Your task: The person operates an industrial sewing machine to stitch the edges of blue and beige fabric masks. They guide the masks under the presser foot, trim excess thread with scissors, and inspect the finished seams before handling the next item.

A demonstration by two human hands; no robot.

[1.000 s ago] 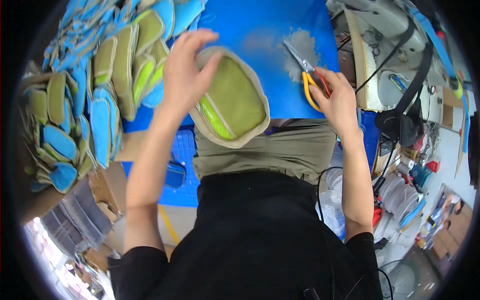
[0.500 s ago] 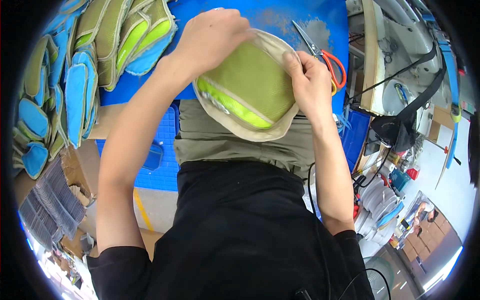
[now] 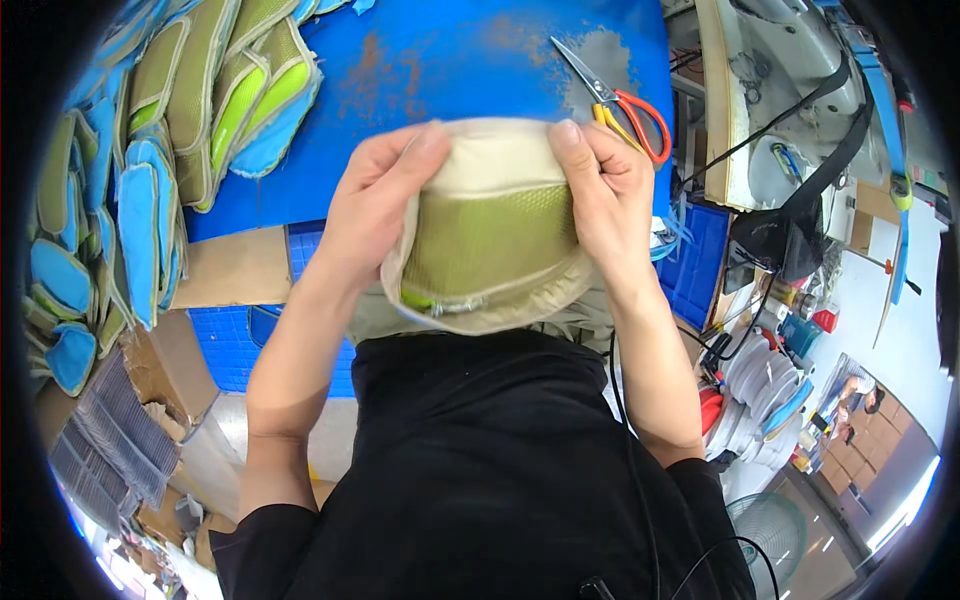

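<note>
Between my two hands hangs a rounded green mesh fabric pouch (image 3: 490,245) with a wide beige edge, slightly blurred, above my lap. My left hand (image 3: 385,195) is closed on its beige top edge at the left, the thumb on top. At the right end of that edge my right hand (image 3: 608,190) pinches the cloth between thumb and fingers. The fingertips behind the edge are hidden. Just beyond my right hand, scissors (image 3: 603,96) with orange and yellow handles lie partly spread on the blue tabletop (image 3: 420,60).
Many green mesh and blue fabric pieces (image 3: 140,220) are heaped at the left. Below the table edge are cardboard (image 3: 235,268) and a blue plastic pallet (image 3: 220,350). A sewing machine (image 3: 790,35) stands at the right, a fan (image 3: 770,535) lower down, and a person (image 3: 855,388) appears far off.
My left hand has come down from the pouch's far side to its left top edge. The pouch has tilted, showing more beige along the top, and moved slightly nearer my body.
</note>
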